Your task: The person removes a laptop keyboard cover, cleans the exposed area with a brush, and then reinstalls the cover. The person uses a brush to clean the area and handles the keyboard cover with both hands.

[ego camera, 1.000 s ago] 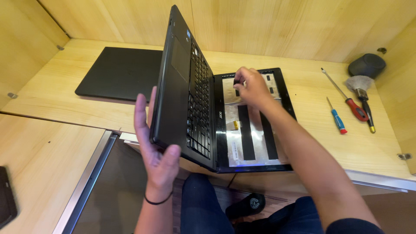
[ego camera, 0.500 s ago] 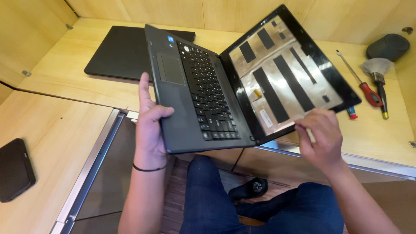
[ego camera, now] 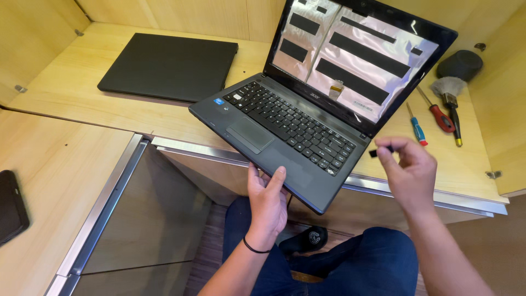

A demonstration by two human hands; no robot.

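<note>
The laptop now stands open and level, no longer tilted. The left hand grips its front edge; the right hand has left the lid and pinches a small black piece (fingers nearly closed).

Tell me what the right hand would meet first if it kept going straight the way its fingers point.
The right hand pinches a small black piece, fingers pointing up-left. Going on, it would probably first meet the open laptop near its right hinge corner, though depth is unclear.

1. The single head view looks steeply down and forward from above the seated person's lap.
2. It faces the desk and its back wall, near enough that the front edge crosses mid-frame.
3. Lower frame shows the knees and floor.
</note>
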